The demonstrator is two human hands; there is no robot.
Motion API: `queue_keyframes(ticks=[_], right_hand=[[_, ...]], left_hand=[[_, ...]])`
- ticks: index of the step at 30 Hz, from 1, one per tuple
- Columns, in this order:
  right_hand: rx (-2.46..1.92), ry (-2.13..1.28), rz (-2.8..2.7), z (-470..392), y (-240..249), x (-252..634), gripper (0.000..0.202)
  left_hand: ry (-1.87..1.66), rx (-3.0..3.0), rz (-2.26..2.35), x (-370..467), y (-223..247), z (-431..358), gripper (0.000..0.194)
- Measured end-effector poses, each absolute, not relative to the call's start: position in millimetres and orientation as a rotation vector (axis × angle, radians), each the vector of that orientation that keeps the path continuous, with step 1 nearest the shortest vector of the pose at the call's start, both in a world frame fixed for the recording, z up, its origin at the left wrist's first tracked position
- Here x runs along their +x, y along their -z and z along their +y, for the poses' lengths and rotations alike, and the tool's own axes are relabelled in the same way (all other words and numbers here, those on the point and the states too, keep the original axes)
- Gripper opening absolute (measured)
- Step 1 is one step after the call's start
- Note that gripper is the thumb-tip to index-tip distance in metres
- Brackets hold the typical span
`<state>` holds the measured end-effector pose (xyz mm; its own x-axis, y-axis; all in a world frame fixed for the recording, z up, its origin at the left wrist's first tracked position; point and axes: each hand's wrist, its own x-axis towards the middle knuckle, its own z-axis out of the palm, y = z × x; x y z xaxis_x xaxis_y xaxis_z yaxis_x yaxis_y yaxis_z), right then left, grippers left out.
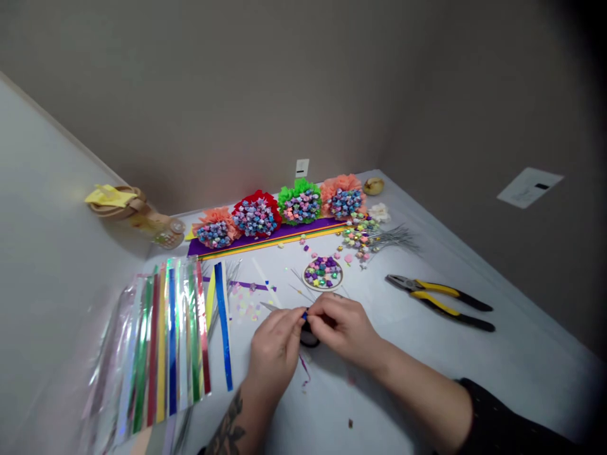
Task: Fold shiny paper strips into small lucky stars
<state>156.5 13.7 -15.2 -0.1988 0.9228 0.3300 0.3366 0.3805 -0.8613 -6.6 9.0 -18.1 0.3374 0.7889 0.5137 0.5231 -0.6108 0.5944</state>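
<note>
Both hands meet at the centre of the table. My left hand (276,344) is closed, thumb and forefinger pinching a small blue piece (305,315). Its other side is pinched by my right hand (342,325), whose fingers are curled. Beneath the hands lie scissors (310,339), with a black handle partly hidden and a blade pointing out to the left. Just beyond them sits a round dish (306,282) of small purple, pink and green folded stars. A blue strip (222,328) lies left of my left hand.
Shiny strips in clear sleeves (164,341) cover the left. Star-filled paper flowers (257,215) line the back. Pliers (439,298) lie at right, near wires (396,238) and loose stars (359,235). A basket (137,205) stands back left.
</note>
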Motion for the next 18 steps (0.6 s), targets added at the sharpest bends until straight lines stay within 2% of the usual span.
queue_keyframes(ticks=[4, 7, 12, 18], right_hand=[[-1.194, -1.366, -1.427, 17.7, 9.8, 158.5, 0.015], [-1.182, -1.579, -1.265, 20.1, 8.6, 158.3, 0.013], [-1.148, -1.647, -1.166, 19.9, 7.1, 156.7, 0.012], [-1.152, -1.649, -1.131, 18.8, 8.4, 155.3, 0.017]], left_hand=[[-1.143, 2.267, 1.109, -8.5, 13.5, 12.0, 0.025], [-1.151, 2.27, 1.113, -8.7, 11.0, 12.8, 0.023], [-1.208, 2.309, 1.209, -9.1, 11.0, 9.4, 0.017], [-1.205, 2.415, 1.17, -8.1, 14.2, 7.9, 0.024]])
